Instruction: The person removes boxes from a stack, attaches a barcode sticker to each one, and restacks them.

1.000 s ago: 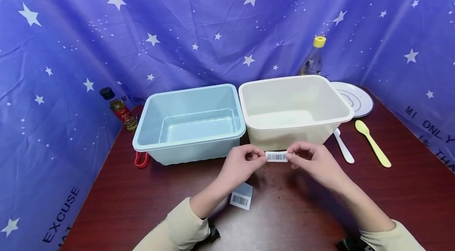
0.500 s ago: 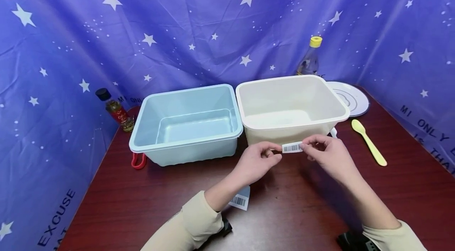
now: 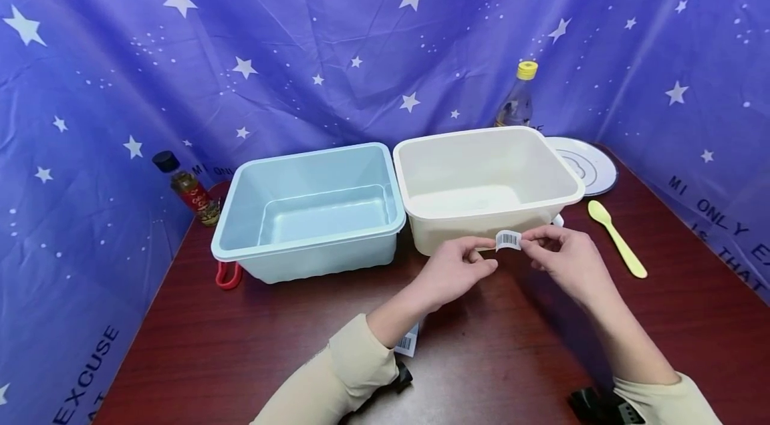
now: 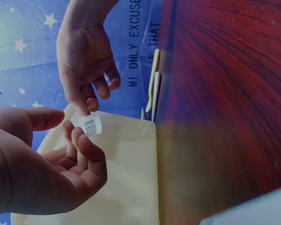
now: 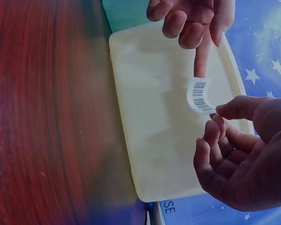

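Note:
A white barcode sticker (image 3: 508, 240) bows between the two hands in front of the cream bin (image 3: 481, 228). My right hand (image 3: 568, 259) pinches one end of it between thumb and index finger, as the right wrist view shows for the sticker (image 5: 200, 96). The outstretched index finger of my left hand (image 3: 452, 270) touches the other end. In the left wrist view, the thumb (image 4: 47, 118) of that hand stands apart from its fingers. Partly hidden behind my left forearm, a second barcode label (image 3: 407, 343) lies on the table.
A light blue bin (image 3: 313, 254) stands left of the cream one. A red loop (image 3: 228, 275) and a dark-capped bottle (image 3: 194, 192) are at far left. Behind the cream bin is a yellow-capped bottle (image 3: 517, 99). A white plate (image 3: 592, 168) and yellow spoon (image 3: 618, 239) lie at right.
Both hands have moved right and slightly away with the sticker, along the cream bin's front. The left thumb has come off the sticker, which has gone from flat to curved.

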A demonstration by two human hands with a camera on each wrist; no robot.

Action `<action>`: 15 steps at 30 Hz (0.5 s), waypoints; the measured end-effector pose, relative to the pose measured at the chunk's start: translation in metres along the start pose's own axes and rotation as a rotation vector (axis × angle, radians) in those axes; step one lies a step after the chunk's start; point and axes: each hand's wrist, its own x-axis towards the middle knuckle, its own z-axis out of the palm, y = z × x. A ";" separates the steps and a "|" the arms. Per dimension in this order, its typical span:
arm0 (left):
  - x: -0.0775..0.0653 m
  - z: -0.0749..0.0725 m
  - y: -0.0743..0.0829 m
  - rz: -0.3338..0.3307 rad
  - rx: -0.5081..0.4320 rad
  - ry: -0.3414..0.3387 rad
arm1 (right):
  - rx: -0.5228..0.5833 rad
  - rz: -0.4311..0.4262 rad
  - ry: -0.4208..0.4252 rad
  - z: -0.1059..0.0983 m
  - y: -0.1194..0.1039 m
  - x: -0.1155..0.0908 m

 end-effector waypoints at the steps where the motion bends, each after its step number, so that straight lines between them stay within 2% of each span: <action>1: 0.001 0.001 0.000 -0.004 0.004 -0.008 | 0.011 0.001 0.000 0.000 0.001 0.000; 9: 0.006 0.005 0.000 -0.023 0.007 -0.065 | 0.048 -0.029 -0.045 0.000 0.008 0.003; 15: 0.007 0.006 -0.003 -0.043 0.046 -0.097 | 0.092 -0.004 -0.096 -0.001 0.009 0.004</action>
